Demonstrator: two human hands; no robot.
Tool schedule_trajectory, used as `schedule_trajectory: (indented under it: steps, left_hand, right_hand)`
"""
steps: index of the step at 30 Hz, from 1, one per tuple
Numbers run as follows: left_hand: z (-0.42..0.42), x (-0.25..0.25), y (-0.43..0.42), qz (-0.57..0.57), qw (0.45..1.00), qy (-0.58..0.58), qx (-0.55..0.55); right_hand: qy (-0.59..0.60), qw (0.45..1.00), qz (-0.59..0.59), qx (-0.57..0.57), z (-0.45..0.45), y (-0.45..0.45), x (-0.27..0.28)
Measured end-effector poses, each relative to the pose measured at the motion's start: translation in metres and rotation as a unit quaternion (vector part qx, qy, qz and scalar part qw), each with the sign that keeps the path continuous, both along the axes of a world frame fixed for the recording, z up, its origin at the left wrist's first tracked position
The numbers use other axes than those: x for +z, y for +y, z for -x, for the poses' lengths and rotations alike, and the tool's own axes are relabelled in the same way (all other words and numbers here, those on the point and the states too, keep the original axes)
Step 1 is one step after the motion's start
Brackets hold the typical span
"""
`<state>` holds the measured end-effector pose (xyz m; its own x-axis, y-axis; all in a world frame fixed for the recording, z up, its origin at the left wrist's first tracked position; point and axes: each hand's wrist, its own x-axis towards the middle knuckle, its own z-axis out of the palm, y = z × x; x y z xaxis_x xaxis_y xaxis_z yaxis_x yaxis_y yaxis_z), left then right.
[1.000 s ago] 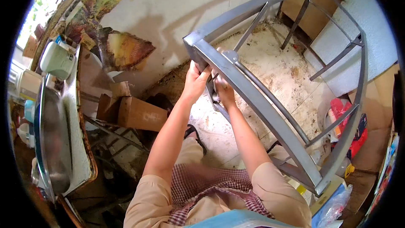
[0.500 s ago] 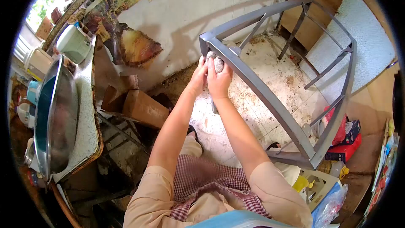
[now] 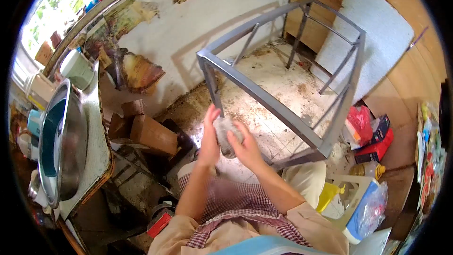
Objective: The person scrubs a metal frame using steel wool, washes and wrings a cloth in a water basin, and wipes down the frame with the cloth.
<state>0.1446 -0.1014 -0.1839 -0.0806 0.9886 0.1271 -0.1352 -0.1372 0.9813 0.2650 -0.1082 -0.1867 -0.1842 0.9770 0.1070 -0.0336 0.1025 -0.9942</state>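
A crumpled grey rag (image 3: pixel 227 136) is bunched between my two hands, in front of my checked apron. My left hand (image 3: pixel 209 137) lies along the rag's left side, its fingers pointing up and slightly blurred. On the other side my right hand (image 3: pixel 246 150) grips the rag, thumb across its front. Just beyond stands a grey metal frame (image 3: pixel 264 95), like a table base without a top. Its nearest corner leg comes down right behind the rag and my left fingertips.
At left, a large metal basin (image 3: pixel 71 146) and a white tub (image 3: pixel 78 69) stand on a worn table (image 3: pixel 100 153). Below is a cardboard box (image 3: pixel 153 134). To the right lie a red bag (image 3: pixel 359 125), a bottle (image 3: pixel 370 170) and a pale board (image 3: pixel 368 38) leaning on the wall.
My hands have come down from the frame's near top corner towards my body, bringing the rag along. They have moved apart around it. The view has shifted, so the frame appears further left.
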Motion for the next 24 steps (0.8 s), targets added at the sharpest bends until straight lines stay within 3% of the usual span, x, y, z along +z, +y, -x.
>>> schedule_trajectory:
  steps: [2,3,5,6,7,8,9,11,13,14,15,17,18,20,21,24]
  left_hand:
    - [-0.022,0.004,-0.037,-0.069,0.995,0.048,0.056]
    - [-0.022,0.011,-0.042,-0.042,0.996,0.030,0.075]
    - [-0.017,0.032,-0.045,0.013,0.993,-0.004,0.118]
    - [-0.016,0.054,-0.042,-0.025,0.986,0.021,0.162]
    - [-0.010,0.051,-0.024,-0.085,0.969,0.019,0.233]
    - [-0.004,0.059,-0.009,-0.096,0.966,-0.051,0.234]
    - [-0.009,0.088,0.002,-0.040,0.961,-0.145,0.231]
    - [0.003,0.075,0.068,-0.118,0.946,-0.149,0.264]
    - [0.018,0.050,0.141,-0.125,0.934,-0.074,0.327]
    - [0.016,0.047,0.150,-0.120,0.932,-0.104,0.327]
    - [0.012,0.047,0.160,-0.116,0.928,-0.137,0.325]
    - [0.003,0.035,0.168,-0.126,0.926,-0.183,0.306]
    - [-0.006,0.030,0.158,-0.119,0.940,-0.154,0.282]
    - [-0.034,0.041,0.125,-0.111,0.960,-0.105,0.234]
    - [-0.056,0.061,0.095,-0.037,0.975,-0.091,0.197]
    - [-0.115,0.041,0.049,-0.163,0.950,0.090,0.249]
  right_hand:
    - [0.011,0.997,0.015,0.076,-0.019,-0.021,0.037]
    - [0.015,0.993,0.018,0.120,-0.030,-0.029,0.055]
    - [-0.070,0.989,-0.095,0.085,-0.050,-0.050,0.079]
    - [-0.112,0.979,-0.153,0.067,-0.062,-0.057,0.089]
    - [-0.201,0.952,-0.231,-0.024,-0.080,-0.060,0.099]
    - [-0.286,0.903,-0.300,-0.113,-0.099,-0.060,0.106]
    - [-0.275,0.892,-0.326,-0.148,-0.113,-0.057,0.107]
    - [-0.252,0.864,-0.377,-0.218,-0.133,-0.051,0.110]
    - [-0.384,0.806,-0.411,-0.183,-0.140,-0.056,0.115]
    - [-0.449,0.768,-0.425,-0.168,-0.145,-0.060,0.120]
    - [-0.468,0.764,-0.393,-0.206,-0.149,-0.064,0.128]
    - [-0.368,0.832,-0.358,-0.211,-0.173,-0.041,0.118]
    - [-0.317,0.863,-0.331,-0.213,-0.187,-0.030,0.108]
    - [-0.327,0.882,-0.302,-0.153,-0.198,-0.021,0.095]
    - [-0.324,0.883,-0.308,-0.144,-0.194,-0.020,0.097]
    - [-0.292,0.893,-0.313,-0.142,-0.189,-0.020,0.097]
